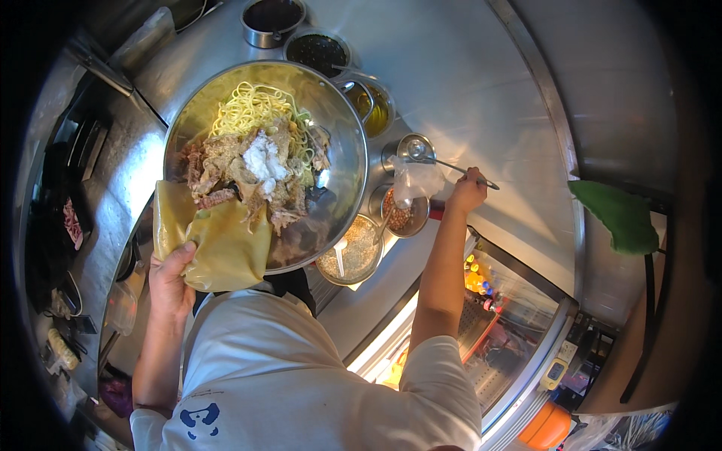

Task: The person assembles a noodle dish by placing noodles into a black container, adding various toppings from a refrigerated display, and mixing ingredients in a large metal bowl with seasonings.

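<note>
A wide steel pan [342, 192] with a loop handle holds yellow noodles [252, 109], brownish meat pieces [226, 161] and a heap of white grains [265, 161]. Over its near left rim drapes a yellow cloth [229, 252], smooth and folded. My left hand [174, 278] is closed on the cloth, thumb on top; the rim beneath is hidden. Off to the right, my right hand [468, 192] grips the thin handle of a long metal spoon [444, 163]. The spoon's far end is at a small steel pot [414, 146], beside a crumpled clear plastic bag [418, 179].
Peanuts [400, 214] and a pale crumbly seasoning [357, 252] fill containers right of the pan. Dark sauces [317, 52] and yellow oil [376, 109] stand beyond it. A lit glass display case [511, 331] lies below my right arm; a green leaf-shaped object [617, 214] is farther right.
</note>
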Tool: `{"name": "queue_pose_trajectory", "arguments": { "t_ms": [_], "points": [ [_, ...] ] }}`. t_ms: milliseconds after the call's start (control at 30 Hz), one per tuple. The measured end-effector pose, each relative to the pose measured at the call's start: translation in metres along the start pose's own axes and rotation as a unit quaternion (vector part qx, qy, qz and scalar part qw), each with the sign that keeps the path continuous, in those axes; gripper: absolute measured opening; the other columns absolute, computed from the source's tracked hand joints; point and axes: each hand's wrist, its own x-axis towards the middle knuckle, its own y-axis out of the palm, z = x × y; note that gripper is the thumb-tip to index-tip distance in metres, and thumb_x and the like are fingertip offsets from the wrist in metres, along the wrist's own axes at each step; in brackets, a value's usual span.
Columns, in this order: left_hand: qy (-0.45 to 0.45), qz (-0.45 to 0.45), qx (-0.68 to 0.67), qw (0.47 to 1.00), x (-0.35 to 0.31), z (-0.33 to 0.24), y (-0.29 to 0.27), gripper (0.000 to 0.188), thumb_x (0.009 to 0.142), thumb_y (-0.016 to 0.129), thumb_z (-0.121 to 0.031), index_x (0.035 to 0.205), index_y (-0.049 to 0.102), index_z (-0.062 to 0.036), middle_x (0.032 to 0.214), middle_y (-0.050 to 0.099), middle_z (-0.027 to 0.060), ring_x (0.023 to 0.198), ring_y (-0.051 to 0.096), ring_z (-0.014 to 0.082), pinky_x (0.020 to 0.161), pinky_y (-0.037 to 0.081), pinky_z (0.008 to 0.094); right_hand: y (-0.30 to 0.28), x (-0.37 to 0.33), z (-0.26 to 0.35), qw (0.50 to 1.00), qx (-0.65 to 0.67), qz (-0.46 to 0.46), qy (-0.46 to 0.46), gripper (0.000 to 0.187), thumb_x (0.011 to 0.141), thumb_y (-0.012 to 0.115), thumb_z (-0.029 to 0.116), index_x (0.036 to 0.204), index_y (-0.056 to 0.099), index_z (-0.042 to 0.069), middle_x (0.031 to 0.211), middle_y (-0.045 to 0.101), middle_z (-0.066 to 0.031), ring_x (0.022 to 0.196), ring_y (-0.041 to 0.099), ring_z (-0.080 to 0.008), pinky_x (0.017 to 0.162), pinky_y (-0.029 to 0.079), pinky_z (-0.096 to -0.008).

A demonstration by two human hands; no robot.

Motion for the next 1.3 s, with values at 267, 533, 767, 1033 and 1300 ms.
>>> {"name": "queue_pose_trajectory", "arguments": {
  "t_ms": [267,533,767,1033,1300],
  "points": [
    [-0.010,0.025,-0.005,1.000,0.003,-0.008,0.004,0.046,0.090,0.069,-0.002,0.135,0.060,0.0022,0.121,0.072,0.0129,0.107,0.072,0.0235,0.096,0.058,0.0368,0.006,-0.019,0.046,0.998,0.063,0.019,0.004,0.013,0.092,0.067,0.012,0.090,0.067,-0.001,0.063,0.051,0.0006,0.052,0.043,-0.0069,0.044,0.030,-0.0238],
    [-0.026,0.024,-0.004,0.999,0.005,-0.017,0.003,0.046,0.088,0.068,0.002,0.133,0.060,0.0021,0.115,0.072,0.0116,0.101,0.072,0.0222,0.090,0.059,0.0373,0.019,-0.085,0.161,0.987,0.136,0.084,-0.022,0.011,0.099,0.066,0.009,0.095,0.065,-0.001,0.074,0.057,0.0001,0.053,0.040,-0.0030,0.045,0.026,-0.0193],
    [-0.058,0.042,-0.019,0.997,0.012,-0.020,-0.009,0.043,0.089,0.069,0.001,0.131,0.064,-0.0010,0.114,0.073,0.0083,0.099,0.070,0.0194,0.089,0.056,0.0362,0.036,-0.162,0.210,0.965,0.167,0.200,0.006,0.013,0.101,0.066,0.011,0.099,0.064,-0.002,0.076,0.058,-0.0022,0.054,0.041,-0.0038,0.046,0.027,-0.0203],
    [-0.090,0.092,-0.050,0.990,0.011,-0.034,-0.005,0.048,0.091,0.063,0.003,0.138,0.058,0.0007,0.122,0.071,0.0128,0.108,0.072,0.0249,0.095,0.059,0.0421,0.043,-0.242,0.208,0.929,0.124,0.336,-0.096,0.013,0.102,0.066,0.009,0.103,0.067,-0.004,0.075,0.060,-0.0040,0.058,0.047,-0.0062,0.051,0.034,-0.0209],
    [-0.090,0.082,-0.053,0.991,0.013,-0.033,-0.006,0.047,0.089,0.067,0.002,0.135,0.060,0.0017,0.120,0.072,0.0141,0.106,0.072,0.0258,0.095,0.058,0.0416,0.042,-0.248,0.203,0.817,0.080,0.359,-0.445,0.015,0.101,0.055,-0.004,0.093,0.065,-0.010,0.075,0.062,-0.0129,0.062,0.052,-0.0153,0.054,0.039,-0.0262]
  ]
}}
